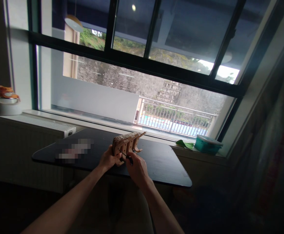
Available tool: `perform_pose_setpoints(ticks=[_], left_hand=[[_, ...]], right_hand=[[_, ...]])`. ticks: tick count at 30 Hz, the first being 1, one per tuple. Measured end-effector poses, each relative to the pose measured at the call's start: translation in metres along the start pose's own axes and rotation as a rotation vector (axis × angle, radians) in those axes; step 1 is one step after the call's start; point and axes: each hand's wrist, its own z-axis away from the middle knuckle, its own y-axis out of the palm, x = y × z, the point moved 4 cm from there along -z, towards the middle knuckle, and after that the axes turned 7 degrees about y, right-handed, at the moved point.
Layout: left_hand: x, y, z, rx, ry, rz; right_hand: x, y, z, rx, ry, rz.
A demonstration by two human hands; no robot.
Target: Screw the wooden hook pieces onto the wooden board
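A light brown wooden piece (127, 143) with several curved prongs is held tilted above the front part of a dark table (161, 162). My left hand (108, 159) is closed round its near left end. In my right hand (137, 167) is a thin tool with a dark handle (130, 160); the fingers are wrapped round it. The tool's shaft points up and left to the face of the wooden piece, between the prongs. Whether its tip touches the wood is too small to tell.
On the table's left lies a blurred-out patch (75, 151). Behind the table runs a window sill with a teal lidded box (208, 144) and a green cloth-like item (184, 144). A radiator (46, 123) stands at the left, a round white object (6, 105) above it.
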Motion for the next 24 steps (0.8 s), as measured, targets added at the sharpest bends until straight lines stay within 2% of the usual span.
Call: perform_pose_setpoints(ticks=[4,10,13,16,19,21,24], left_hand=[[-0.002,0.000,0.000,-0.014,0.026,0.002],[-0.005,0.000,0.001,-0.025,0.048,-0.010],[-0.005,0.000,0.000,-0.025,0.060,-0.016],[-0.004,0.001,0.000,-0.006,0.066,-0.021],[-0.004,0.001,0.000,0.005,0.084,-0.014],[-0.004,0.000,0.000,0.001,0.088,-0.019],[-0.001,0.001,0.000,-0.006,0.053,-0.042]], right_hand=[[0.001,-0.002,-0.001,-0.002,-0.010,0.020],[0.012,-0.004,0.002,-0.032,-0.136,0.178],[0.007,0.001,0.001,-0.040,-0.108,0.033],[-0.009,0.010,-0.005,-0.031,0.048,-0.281],[-0.023,0.023,-0.011,0.031,0.216,-0.549],[-0.025,0.028,-0.014,0.046,0.253,-0.600],[-0.021,0.025,-0.012,-0.025,0.206,-0.468]])
